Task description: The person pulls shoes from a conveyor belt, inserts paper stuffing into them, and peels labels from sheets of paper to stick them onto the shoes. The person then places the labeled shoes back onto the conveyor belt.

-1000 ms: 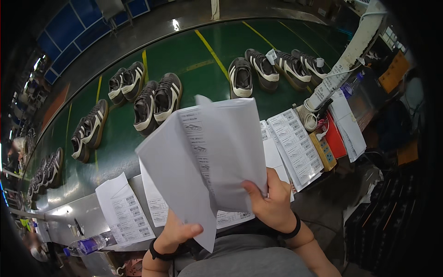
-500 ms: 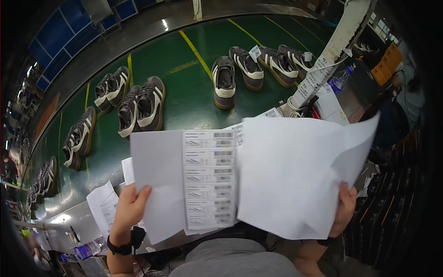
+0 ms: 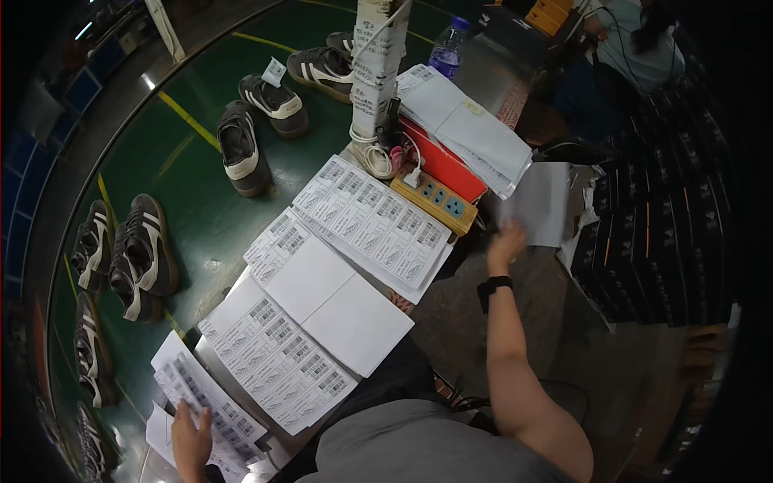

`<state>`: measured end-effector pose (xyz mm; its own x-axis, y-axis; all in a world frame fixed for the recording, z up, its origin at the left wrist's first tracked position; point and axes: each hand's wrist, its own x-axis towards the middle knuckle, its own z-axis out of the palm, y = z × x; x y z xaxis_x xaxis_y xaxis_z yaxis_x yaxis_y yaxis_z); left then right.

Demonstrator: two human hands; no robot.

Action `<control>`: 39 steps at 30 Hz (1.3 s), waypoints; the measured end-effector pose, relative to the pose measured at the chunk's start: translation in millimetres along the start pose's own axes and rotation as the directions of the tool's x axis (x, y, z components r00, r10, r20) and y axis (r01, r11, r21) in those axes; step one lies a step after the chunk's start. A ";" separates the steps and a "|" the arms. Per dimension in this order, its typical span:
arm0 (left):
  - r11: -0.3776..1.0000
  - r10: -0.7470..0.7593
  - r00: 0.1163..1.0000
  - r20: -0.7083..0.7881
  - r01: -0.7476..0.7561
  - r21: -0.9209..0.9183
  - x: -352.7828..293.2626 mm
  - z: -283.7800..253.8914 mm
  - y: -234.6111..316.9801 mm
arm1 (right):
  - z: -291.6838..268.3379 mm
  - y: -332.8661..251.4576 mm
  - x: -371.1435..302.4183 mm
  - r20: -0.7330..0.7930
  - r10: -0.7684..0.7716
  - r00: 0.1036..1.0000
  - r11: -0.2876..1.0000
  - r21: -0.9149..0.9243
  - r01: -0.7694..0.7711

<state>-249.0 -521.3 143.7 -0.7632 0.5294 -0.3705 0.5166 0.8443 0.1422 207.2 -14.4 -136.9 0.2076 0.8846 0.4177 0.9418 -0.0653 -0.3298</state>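
My left hand (image 3: 192, 439) is at the lower left, fingers apart, over the edge of printed label sheets (image 3: 211, 394) with barcodes and small shoe drawings. My right hand (image 3: 507, 245) reaches out to the right, slightly blurred, its fingers at the edge of a white sheet (image 3: 543, 201); the grip appears closed on it, though the fingertips are partly hidden. Between my hands lie more label sheets (image 3: 278, 354), a folded sheet with a blank white face (image 3: 354, 310) and another stack of label sheets (image 3: 374, 217).
Dark shoes with white stripes (image 3: 241, 149) stand on the green table (image 3: 189, 221). A white post (image 3: 376, 76) rises beside a power strip (image 3: 435, 197), a red box (image 3: 443, 161) and a papers pile (image 3: 467, 121). Black boxes (image 3: 644, 233) are stacked right; a person (image 3: 636, 48) is beyond.
The view has swung right. My hands, earlier holding up a label sheet and a large white sheet together, are now far apart: left low over labels, right stretched out with a white sheet.
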 end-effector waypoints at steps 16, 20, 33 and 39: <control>0.989 0.032 0.997 -0.071 -0.042 -0.143 17.8 -35.7 24.3 | -65.4 7.9 76.7 -0.315 0.544 0.778 0.624 0.772 -0.124; 0.990 0.129 0.976 -0.178 -0.138 -0.038 63.4 -32.9 39.5 | -218.6 -161.8 67.9 -0.381 0.128 0.915 0.182 0.916 0.356; 0.934 0.357 0.895 -0.267 -0.344 0.097 116.9 -43.7 68.9 | -33.5 -550.6 111.0 0.424 -0.385 0.820 0.888 0.411 0.205; 0.942 0.332 0.911 -0.243 -0.333 0.038 128.6 -50.0 63.3 | 34.7 -532.5 143.7 0.396 -0.538 0.744 0.827 0.421 0.374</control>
<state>-333.9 -395.7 150.9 -0.6186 0.7829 -0.0670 0.7556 0.6161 0.2226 -273.7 163.5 69.3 -0.4572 0.8762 0.1527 0.7447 0.4710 -0.4729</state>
